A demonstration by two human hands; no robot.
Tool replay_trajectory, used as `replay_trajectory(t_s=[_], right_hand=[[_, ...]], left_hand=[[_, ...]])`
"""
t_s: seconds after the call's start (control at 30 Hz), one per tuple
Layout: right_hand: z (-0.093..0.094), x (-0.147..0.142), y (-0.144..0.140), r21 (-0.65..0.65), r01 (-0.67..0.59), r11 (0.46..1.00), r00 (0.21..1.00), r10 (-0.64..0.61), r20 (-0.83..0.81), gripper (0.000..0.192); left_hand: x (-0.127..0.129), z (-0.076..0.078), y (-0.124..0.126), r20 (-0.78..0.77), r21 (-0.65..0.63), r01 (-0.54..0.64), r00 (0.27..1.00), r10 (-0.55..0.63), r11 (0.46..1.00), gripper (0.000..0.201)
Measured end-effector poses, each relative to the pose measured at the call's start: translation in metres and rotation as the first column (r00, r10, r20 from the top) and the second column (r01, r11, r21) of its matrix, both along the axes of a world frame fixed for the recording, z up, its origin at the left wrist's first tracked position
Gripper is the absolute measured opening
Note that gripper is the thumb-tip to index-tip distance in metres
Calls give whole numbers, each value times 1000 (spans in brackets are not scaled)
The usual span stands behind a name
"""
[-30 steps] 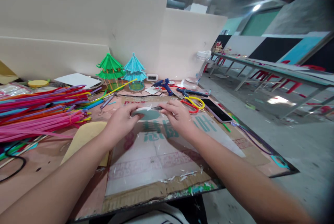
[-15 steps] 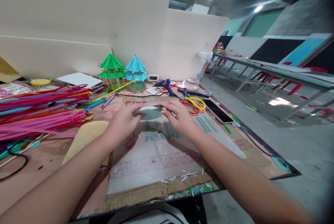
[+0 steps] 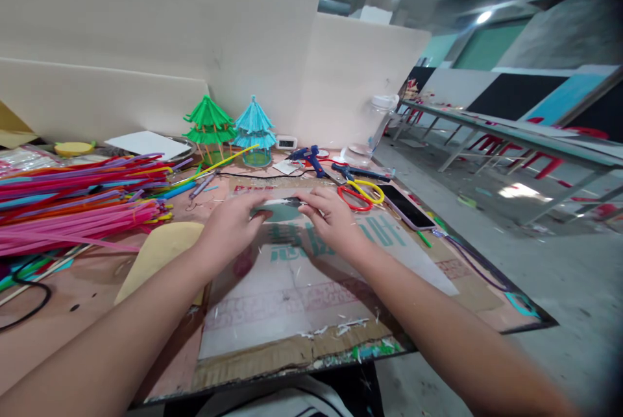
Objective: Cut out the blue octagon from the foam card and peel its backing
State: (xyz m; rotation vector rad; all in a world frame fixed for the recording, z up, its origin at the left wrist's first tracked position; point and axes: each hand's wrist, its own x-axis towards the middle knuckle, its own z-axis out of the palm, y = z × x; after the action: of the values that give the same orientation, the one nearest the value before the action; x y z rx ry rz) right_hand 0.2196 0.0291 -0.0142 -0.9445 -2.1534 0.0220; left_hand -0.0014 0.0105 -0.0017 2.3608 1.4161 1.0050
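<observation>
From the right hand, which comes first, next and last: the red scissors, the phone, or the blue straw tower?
1. Red scissors, just right of the right hand.
2. Phone, farther right at the table edge.
3. Blue straw tower, back left by the wall.

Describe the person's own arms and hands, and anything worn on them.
Both forearms are bare up to the picture's lower edge: no sleeves, gloves, watch or bracelets show. The left hand and right hand show no rings. Nails look short and unpainted, though they are small here.
</observation>
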Motion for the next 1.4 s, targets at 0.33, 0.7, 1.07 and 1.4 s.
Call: replay_trajectory(t_s=[0.33, 0.7, 1.07, 1.4], right_hand=[[2, 1, 1, -33, 30, 999, 998, -31, -46, 27], [3, -6, -6, -49, -9, 999, 1000, 9, 4, 28], [4, -4, -4, -6, 12, 1000, 999, -12, 43, 29], [0, -3, -2, -17, -14, 1000, 999, 14, 36, 27]], left_hand=[[-1, 2, 1, -9, -47, -10, 1000, 10, 999, 27], [2, 3, -6, -105, 14, 0, 994, 2, 1000, 29], [0, 3, -5, -103, 18, 12, 995, -10, 1000, 29], [1, 3, -6, -118, 22, 7, 993, -4, 1000, 28]])
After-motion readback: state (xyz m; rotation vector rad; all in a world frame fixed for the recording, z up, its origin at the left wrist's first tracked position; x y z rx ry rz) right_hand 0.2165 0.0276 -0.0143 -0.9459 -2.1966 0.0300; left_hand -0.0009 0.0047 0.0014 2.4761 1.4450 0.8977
